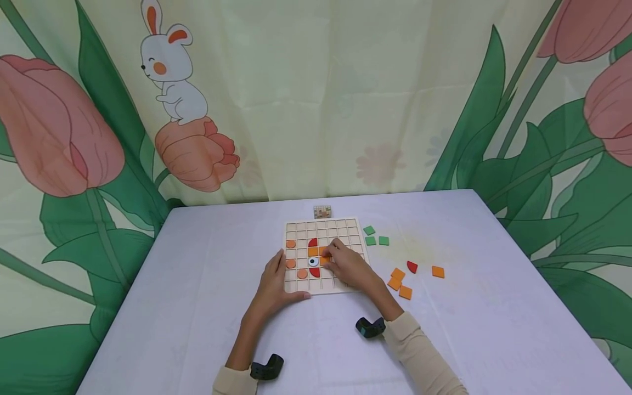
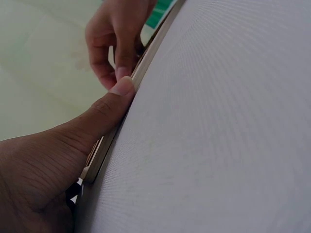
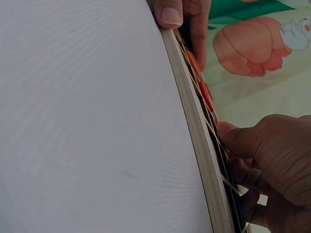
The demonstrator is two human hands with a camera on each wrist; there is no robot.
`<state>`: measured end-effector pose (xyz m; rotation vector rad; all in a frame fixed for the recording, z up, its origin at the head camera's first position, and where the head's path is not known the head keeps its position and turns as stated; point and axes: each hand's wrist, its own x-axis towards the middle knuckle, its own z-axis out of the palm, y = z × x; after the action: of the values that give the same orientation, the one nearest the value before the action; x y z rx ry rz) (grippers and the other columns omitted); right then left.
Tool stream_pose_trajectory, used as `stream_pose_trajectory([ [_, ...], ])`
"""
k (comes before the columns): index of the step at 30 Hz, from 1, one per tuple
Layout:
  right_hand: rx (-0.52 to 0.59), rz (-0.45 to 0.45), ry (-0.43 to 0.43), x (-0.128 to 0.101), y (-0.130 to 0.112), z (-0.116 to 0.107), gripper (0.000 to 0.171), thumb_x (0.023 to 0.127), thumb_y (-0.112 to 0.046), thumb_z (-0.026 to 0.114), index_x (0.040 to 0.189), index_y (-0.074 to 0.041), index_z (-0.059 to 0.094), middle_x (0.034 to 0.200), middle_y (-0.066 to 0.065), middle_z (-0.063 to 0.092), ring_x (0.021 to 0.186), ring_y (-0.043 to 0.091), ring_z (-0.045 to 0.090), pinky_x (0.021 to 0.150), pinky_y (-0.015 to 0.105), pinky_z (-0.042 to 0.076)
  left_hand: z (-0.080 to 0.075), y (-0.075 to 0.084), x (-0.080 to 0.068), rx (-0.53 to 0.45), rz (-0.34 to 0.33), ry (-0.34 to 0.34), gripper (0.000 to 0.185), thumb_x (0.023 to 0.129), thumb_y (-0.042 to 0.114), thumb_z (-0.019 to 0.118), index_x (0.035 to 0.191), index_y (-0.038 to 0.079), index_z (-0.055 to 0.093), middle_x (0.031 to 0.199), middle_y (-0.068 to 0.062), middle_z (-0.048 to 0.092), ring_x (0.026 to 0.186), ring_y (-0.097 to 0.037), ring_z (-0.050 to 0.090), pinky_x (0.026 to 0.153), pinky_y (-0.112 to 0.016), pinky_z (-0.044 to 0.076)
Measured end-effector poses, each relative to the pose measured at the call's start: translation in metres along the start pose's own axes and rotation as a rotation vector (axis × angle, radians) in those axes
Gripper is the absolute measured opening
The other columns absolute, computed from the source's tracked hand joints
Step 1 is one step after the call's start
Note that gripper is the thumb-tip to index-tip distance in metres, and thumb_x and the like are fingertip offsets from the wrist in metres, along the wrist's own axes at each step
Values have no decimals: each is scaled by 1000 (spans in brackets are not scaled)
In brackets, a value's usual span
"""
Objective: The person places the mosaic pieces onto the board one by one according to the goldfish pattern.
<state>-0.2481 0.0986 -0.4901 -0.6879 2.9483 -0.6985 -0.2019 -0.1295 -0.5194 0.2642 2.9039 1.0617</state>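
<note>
Cloth in pale lilac covers the worktop [image 1: 207, 285], backed by a curtain [image 1: 306, 99] printed with tulips and a rabbit. At the middle lies a wooden grid board [image 1: 340, 226] whose cells hold orange rounds, red half-rounds, orange squares and an eye tile. The left hand [image 1: 274, 285] rests at the board's near left edge, fingers relaxed, thumb against the rim. The right hand [image 1: 348, 267] pinches an orange square tile [image 1: 324, 259] in a central cell. Loose green tiles [image 1: 376, 237] and orange tiles [image 1: 401, 281] lie to the right.
</note>
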Motion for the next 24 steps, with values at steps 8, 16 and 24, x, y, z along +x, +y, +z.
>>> stream_pose_trajectory([
  [8,1,3,7,-1,-3,-1,29,95,-25,68,120,-10,67,117,2,53,93,15,56,91,31,56,-1,1,-1,-14,-15,-12,130,65,56,88,159,3,16,166,-13,16,151,-35,20,119,-53,31],
  [16,-17,8,0,-1,-5,-3,31,96,-26,68,122,-11,66,119,3,53,92,15,56,89,30,56,-1,1,0,-25,-10,4,128,65,54,89,159,3,18,166,-13,17,151,-35,21,119,-53,31],
  [24,-1,-15,27,-5,-2,-5,28,96,-25,67,120,-11,66,116,2,54,89,14,55,84,30,55,-1,2,-1,-31,9,11,127,66,54,88,158,0,20,165,-16,17,150,-38,21,117,-55,32],
])
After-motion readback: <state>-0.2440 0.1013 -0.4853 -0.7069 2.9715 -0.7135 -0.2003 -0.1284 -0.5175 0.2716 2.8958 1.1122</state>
